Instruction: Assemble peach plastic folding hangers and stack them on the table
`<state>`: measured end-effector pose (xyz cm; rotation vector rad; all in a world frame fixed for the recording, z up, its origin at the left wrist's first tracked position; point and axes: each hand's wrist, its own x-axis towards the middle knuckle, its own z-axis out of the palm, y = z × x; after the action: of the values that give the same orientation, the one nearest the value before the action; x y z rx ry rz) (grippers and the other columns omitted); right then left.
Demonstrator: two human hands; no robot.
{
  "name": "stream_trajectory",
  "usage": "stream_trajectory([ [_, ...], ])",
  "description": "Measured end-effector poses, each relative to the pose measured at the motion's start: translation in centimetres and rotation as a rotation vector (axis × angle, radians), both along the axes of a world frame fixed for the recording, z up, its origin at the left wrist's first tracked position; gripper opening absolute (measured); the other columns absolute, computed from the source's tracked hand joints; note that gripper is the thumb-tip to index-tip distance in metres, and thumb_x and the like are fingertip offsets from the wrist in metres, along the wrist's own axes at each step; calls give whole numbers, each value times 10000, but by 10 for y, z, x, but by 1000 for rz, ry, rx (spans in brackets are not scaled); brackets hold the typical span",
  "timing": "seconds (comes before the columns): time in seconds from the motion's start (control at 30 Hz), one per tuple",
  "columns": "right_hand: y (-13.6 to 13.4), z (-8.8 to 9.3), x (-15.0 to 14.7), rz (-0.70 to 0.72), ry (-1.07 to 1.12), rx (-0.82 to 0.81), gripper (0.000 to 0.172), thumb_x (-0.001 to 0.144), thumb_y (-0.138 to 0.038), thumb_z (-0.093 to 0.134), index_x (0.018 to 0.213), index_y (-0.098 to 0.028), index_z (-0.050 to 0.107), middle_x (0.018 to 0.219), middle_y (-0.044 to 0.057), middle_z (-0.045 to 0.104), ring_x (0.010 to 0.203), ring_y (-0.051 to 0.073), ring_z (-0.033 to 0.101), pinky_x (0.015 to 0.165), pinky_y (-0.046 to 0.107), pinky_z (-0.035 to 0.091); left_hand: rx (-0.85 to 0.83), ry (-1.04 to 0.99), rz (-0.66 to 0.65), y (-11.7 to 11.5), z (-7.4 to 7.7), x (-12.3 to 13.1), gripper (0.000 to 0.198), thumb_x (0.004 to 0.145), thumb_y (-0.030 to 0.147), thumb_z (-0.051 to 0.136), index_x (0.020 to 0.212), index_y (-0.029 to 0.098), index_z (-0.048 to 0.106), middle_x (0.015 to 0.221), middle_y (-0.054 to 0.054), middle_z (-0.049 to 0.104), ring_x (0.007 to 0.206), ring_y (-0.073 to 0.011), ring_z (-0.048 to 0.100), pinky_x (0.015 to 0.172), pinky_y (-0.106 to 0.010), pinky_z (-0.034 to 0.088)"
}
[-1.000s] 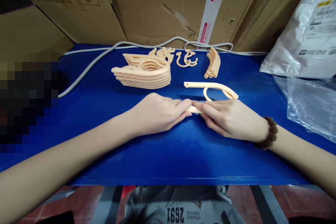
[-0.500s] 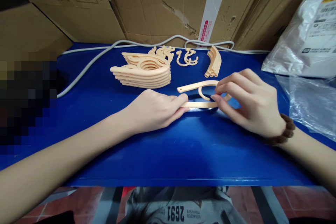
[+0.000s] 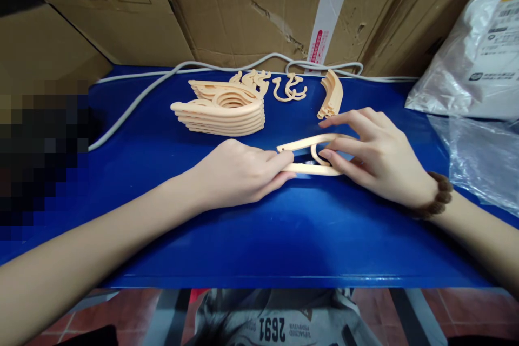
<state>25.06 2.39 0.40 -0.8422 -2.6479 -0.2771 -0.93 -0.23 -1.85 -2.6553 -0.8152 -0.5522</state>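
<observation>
A cream plastic folding hanger (image 3: pixel 316 170) lies just above the blue table, its two arms folded almost parallel and its curved hook between them. My left hand (image 3: pixel 247 173) pinches the end of the nearer arm between thumb and finger. At the other end, my right hand (image 3: pixel 371 148) grips the hanger near the hook, thumb and middle finger on it, the index finger raised apart. Part of the hanger's right end is hidden behind those fingers. Behind my left hand stands a stack of folded hangers (image 3: pixel 221 119).
Loose hooks (image 3: pixel 290 89) and a bundle of curved arm pieces (image 3: pixel 330 94) lie at the back of the blue table (image 3: pixel 259 248). A white cable (image 3: pixel 138 100) runs along cardboard boxes (image 3: pixel 243 16). A plastic-wrapped parcel (image 3: pixel 474 59) sits at the right.
The hanger's far arm and hook have swung down and right, closer to the near arm. My right hand has shifted its fingers, the index finger lifting away.
</observation>
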Motion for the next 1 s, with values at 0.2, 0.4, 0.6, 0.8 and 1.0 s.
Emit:
stream_trajectory([
  [0.2,4,-2,4,23,-60,-31,277,1002,-291,492,975,-180,744,1026,76,703,921,221,628,863,393,412,-103,16,-84,-3,1,2,242,995,302,450,874,171,614,639,22,629,540,-153,611,470,-305,281],
  [0.4,3,2,5,-49,-91,18,313,1008,-301,467,926,-173,740,992,75,693,776,174,601,744,328,417,-268,64,-151,-6,6,1,191,828,201,496,941,142,638,699,-14,569,643,-183,543,503,-316,320],
  [0.6,2,5,7,-117,-167,121,321,1006,-325,453,963,-171,732,997,78,682,664,157,530,650,311,382,-299,143,-253,-3,7,6,247,749,108,509,958,92,640,824,-81,597,767,-233,502,649,-342,427],
  [0.8,4,5,7,-171,-225,106,330,1006,-337,431,1011,-175,719,979,79,680,658,159,539,642,309,374,-268,90,-238,-1,7,6,256,831,39,417,966,86,629,964,-128,642,955,-286,566,854,-415,495],
  [1.0,6,5,8,-205,-274,85,338,1004,-337,414,1007,-171,708,946,81,668,671,165,547,645,311,370,-162,43,-203,4,1,2,297,903,-28,403,1105,55,605,1210,-141,646,1192,-268,557,1109,-420,420],
])
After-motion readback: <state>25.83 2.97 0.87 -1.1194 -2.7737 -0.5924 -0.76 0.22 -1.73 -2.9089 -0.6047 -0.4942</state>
